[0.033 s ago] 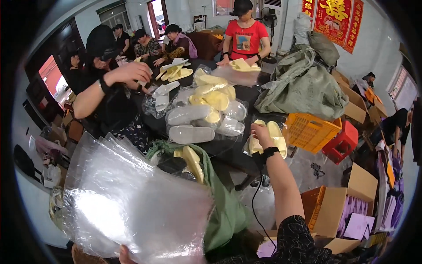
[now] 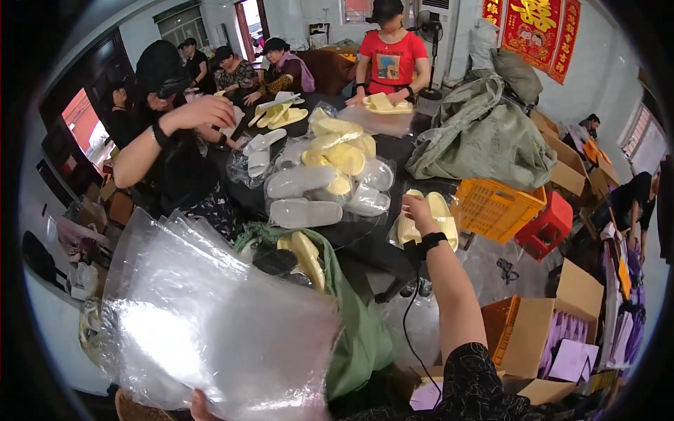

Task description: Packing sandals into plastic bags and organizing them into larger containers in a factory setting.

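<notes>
A fanned sheaf of clear plastic bags [image 2: 210,323] filled the lower left of the frame, gripped from below by the left hand [image 2: 200,405]; only a fingertip edge showed, so its closure could not be judged. Behind it, at centre, a green sack [image 2: 365,330] gaped open, yellow slippers [image 2: 305,254] upright inside. Bagged slippers [image 2: 330,175] lay stacked on the dark table [image 2: 414,151] above. Right of centre, the right hand [image 2: 420,214] was closed on a yellow slipper pair [image 2: 439,217], held soles together, presumably for bagging.
</notes>
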Available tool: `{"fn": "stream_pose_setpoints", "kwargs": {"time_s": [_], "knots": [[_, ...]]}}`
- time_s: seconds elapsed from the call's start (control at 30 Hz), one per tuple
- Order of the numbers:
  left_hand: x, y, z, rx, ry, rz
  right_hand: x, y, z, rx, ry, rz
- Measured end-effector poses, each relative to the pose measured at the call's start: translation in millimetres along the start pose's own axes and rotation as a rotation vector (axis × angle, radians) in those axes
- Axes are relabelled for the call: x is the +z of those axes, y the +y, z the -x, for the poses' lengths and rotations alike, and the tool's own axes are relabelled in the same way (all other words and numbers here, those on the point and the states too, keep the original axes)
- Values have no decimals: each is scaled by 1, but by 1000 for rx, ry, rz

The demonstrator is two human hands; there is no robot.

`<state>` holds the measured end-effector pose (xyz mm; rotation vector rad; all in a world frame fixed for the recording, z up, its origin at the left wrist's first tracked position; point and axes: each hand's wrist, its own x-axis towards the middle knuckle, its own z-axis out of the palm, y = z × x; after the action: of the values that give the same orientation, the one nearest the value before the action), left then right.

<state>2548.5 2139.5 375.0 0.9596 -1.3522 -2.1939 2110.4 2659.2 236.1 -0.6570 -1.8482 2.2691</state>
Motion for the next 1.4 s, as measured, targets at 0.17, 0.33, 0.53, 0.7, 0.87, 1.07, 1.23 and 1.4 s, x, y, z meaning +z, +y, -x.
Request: {"fn": "stream_pose_setpoints", "kwargs": {"time_s": [0.17,0.33,0.53,0.7,0.87,1.07,1.23,1.4], "knots": [[-22,-24,-9,252,-175,-247,-23,-6,-10,6,60,75],[-16,-28,-18,245,-259,-126,-31,-8,-9,2,31,52],[19,-13,5,84,-109,-65,-32,-6,-15,40,50,79],[-7,-19,4,167,-19,-182,-15,0,-19,32,0,41],[-33,-32,18,377,-172,-328,-2,5,-18,104,-95,81],[-10,-28,9,170,55,4,8,13,-19,96,-107,120],[4,-22,11,128,98,-80,11,16,-25,113,-92,141],[29,-26,19,204,147,-133,8,17,-32,108,-108,138]]}}
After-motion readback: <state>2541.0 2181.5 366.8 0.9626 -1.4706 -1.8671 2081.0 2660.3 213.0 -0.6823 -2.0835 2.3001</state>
